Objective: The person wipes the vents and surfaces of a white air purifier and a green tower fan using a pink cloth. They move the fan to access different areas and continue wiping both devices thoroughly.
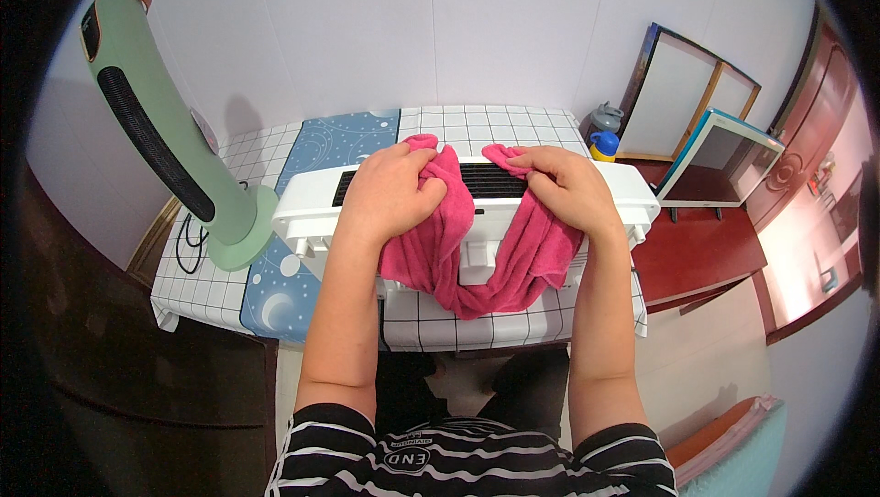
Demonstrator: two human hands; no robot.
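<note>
A pink cloth (474, 291) hangs in a U shape between my two hands, over the front of a white plastic appliance (313, 198) with a black slatted vent (491, 180) in its top. My left hand (392, 194) grips one end of the cloth at the left part of the vent. The other end is pinched in my right hand (567, 187), at the vent's right side. The appliance stands on a table with a checked white tablecloth (474, 115). Its lower part is partly hidden by the cloth.
A green tower heater (185, 139) with a black cable (185, 249) stands at the left on the table. A blue patterned mat (330, 146) lies beneath. On a red cabinet (701, 249) at the right are a monitor (718, 160), a framed panel (674, 84) and a blue-and-yellow bottle (605, 145).
</note>
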